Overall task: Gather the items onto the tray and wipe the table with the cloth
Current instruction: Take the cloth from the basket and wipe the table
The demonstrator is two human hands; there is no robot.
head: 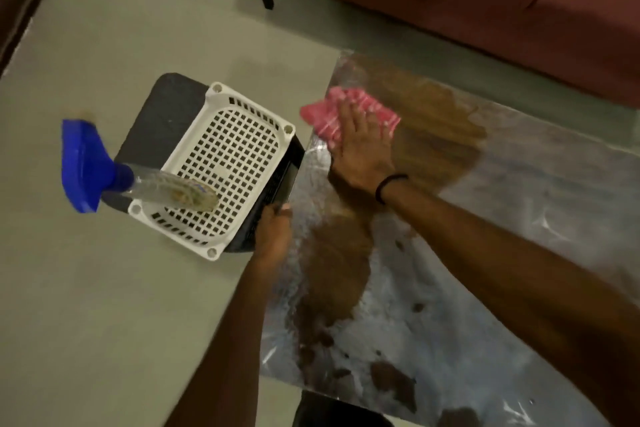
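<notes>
1. Right hand (360, 149): fingers (349, 114) held straight and spread, pressed flat on the pink cloth (322, 118) at the surface's (519, 218) far corner.
2. Left hand (273, 232): fingers curled round the edge of the dark stand (156, 135) by which the white tray (221, 107) is carried.

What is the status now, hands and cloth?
Right hand flat on pink cloth, on table. Left hand grips black tray, white basket with spray bottle on it. Nothing blocks the cloth.

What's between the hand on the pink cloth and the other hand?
Just table top, shiny with a brown patch, in the head view. The right hand presses the pink cloth; the left hand grips the black stand.
</notes>
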